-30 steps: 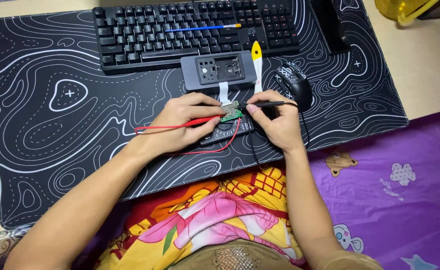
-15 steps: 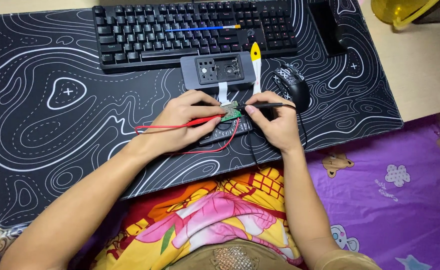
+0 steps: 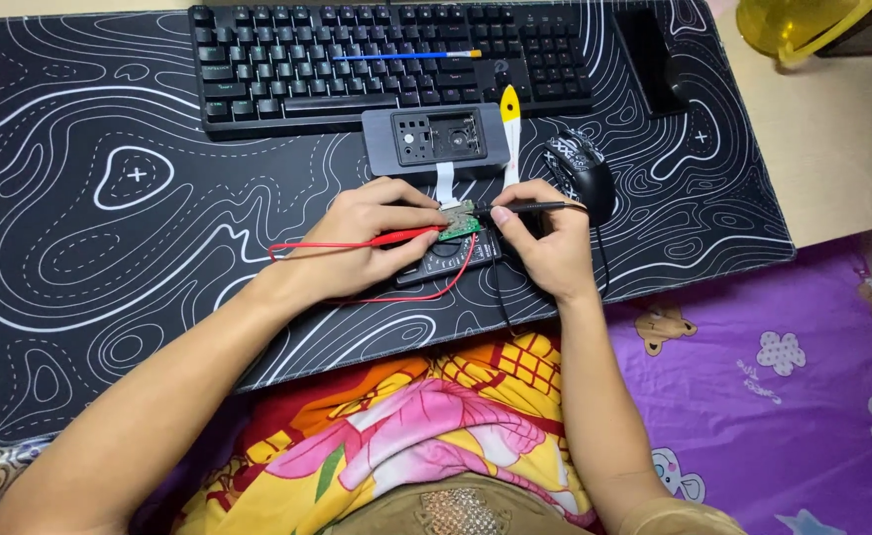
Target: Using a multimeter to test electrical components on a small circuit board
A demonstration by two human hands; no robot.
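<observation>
My left hand (image 3: 372, 238) holds a red test probe (image 3: 406, 237) with its tip on a small green circuit board (image 3: 460, 222). My right hand (image 3: 540, 243) pinches a black test probe (image 3: 530, 207) whose tip meets the same board from the right. The board lies over a dark multimeter (image 3: 451, 260), mostly hidden under my hands. Red wire (image 3: 357, 245) loops out to the left and back under the meter. A white ribbon cable (image 3: 444, 184) runs from the board up to a grey opened device casing (image 3: 436, 140).
A black keyboard (image 3: 386, 59) with a thin blue brush (image 3: 406, 55) on it lies at the back of the patterned desk mat (image 3: 109, 198). A yellow-and-white tool (image 3: 509, 129) and a black mouse (image 3: 580, 168) sit right of the casing. A yellow container (image 3: 803, 25) stands far right.
Both hands stay on the board with their probes; only the camera view has shifted slightly.
</observation>
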